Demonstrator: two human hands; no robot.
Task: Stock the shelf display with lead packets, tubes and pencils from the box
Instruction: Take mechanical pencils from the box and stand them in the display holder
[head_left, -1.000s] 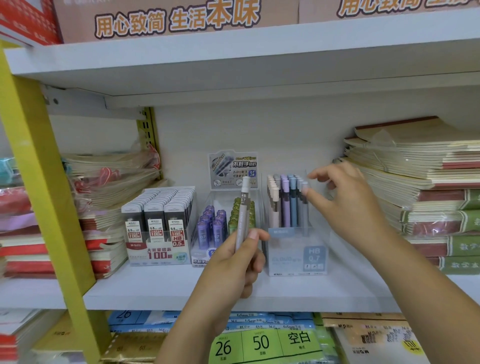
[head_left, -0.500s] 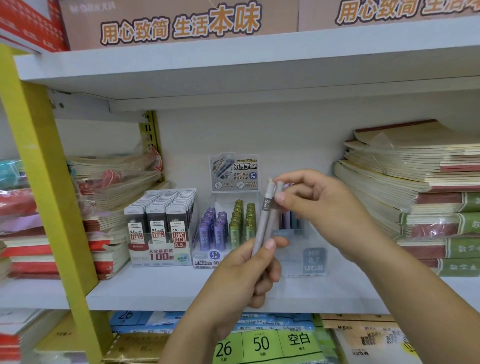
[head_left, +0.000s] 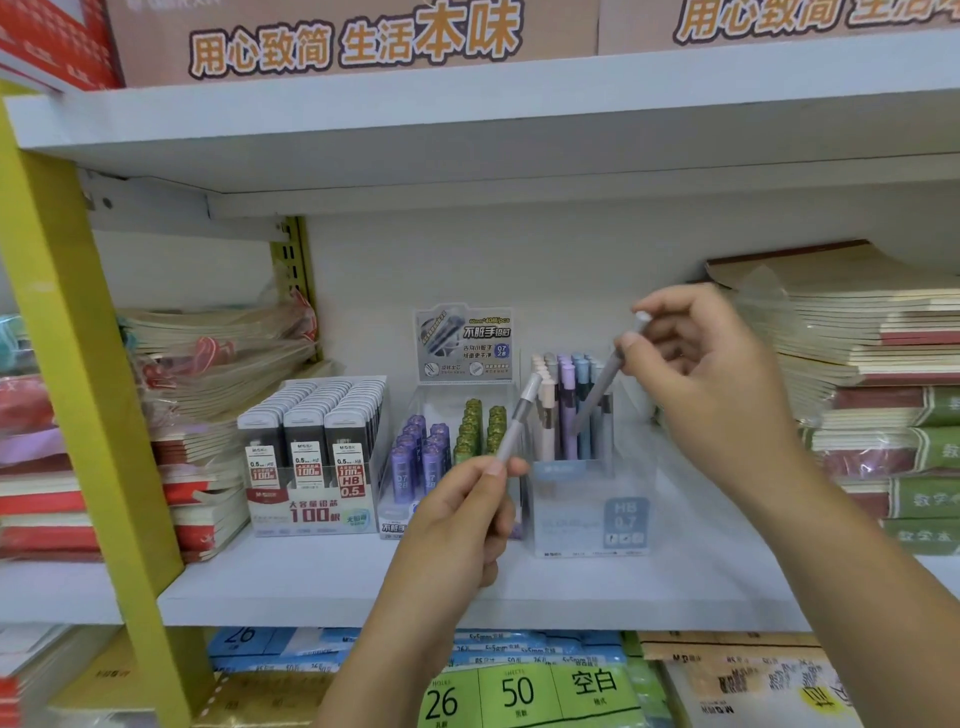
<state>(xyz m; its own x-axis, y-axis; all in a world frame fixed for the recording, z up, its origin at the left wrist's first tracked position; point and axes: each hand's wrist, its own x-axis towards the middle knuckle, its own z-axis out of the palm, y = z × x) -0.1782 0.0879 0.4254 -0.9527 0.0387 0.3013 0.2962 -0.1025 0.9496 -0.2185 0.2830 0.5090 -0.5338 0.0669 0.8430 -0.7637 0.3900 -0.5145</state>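
On the shelf, at the clear pencil holder: right grip pinches a grey pencil, tilted tip-down to slot among stocked pencils.
Left grip: fingers curled round a second pencil, upright, apparently next.

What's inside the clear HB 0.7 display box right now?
The clear box holds upright pencils, cream, purple and blue. The right hand holds a grey pencil slanting into it. Their lower ends are hidden behind the frosted front label.
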